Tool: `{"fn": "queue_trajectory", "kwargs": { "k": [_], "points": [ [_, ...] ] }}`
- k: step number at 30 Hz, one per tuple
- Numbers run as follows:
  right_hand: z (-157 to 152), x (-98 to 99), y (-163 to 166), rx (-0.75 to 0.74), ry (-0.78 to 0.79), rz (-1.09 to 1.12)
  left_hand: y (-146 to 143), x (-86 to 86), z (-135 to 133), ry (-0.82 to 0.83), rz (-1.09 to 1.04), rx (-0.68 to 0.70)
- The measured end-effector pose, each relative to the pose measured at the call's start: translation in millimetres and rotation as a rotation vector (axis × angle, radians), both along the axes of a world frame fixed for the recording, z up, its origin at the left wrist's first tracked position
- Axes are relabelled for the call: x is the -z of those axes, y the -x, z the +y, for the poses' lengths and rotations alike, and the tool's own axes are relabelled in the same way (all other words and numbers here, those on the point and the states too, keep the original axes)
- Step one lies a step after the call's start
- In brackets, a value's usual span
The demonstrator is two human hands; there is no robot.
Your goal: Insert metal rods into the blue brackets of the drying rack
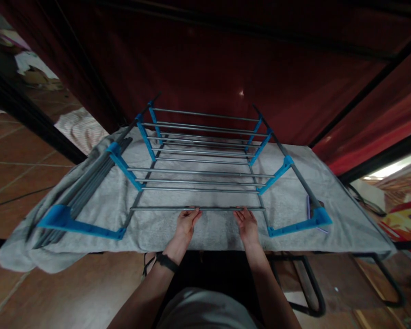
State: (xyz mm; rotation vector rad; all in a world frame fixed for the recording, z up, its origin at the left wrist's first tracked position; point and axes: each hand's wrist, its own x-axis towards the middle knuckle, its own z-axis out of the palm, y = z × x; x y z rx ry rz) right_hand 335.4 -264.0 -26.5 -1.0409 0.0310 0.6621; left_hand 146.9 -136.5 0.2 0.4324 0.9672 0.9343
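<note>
A rack frame of grey metal rods [205,172] and blue plastic brackets [125,170] stands on a surface covered by a grey cloth [212,233]. Its nearest crossrod [219,209] runs between the two lower side bars. My left hand [187,221], with a dark band on the wrist, pinches this rod left of its middle. To the right, my right hand [245,220] has its fingers closed on the same rod. Larger blue brackets [65,221] form the near left corner, with a matching one [304,221] at the near right.
Several loose grey rods [85,192] lie along the left side of the cloth. A small purple-edged item [308,208] sits behind the right bracket. Dark red panels [208,68] rise directly behind the rack. A black metal chair frame [311,288] is below at right.
</note>
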Motion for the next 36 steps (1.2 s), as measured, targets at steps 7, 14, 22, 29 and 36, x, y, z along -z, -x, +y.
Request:
{"fn": "queue_trajectory", "kwargs": {
  "k": [7, 14, 22, 29, 36],
  "points": [
    [-0.8, -0.8, 4.5, -0.006, 0.008, -0.038, -0.5, -0.6, -1.1, 0.010, -0.007, 0.004],
    [-4.8, -2.0, 4.4, -0.028, -0.032, -0.031, 2.3, -1.5, -1.7, 0.034, -0.025, 0.007],
    [-4.7, -2.9, -3.9, 0.006, -0.026, -0.014, 3.9, -5.3, -1.0, 0.053, -0.048, 0.012],
    [-16.4, -4.4, -35.5, 0.175, 0.034, -0.003, 3.5, -6.1, 1.0, 0.095, -0.061, -0.007],
    [-17.0, -3.5, -47.3, 0.225, 0.054, 0.049, 3.0, -7.5, 1.5, 0.106, -0.061, -0.014]
  ]
}}
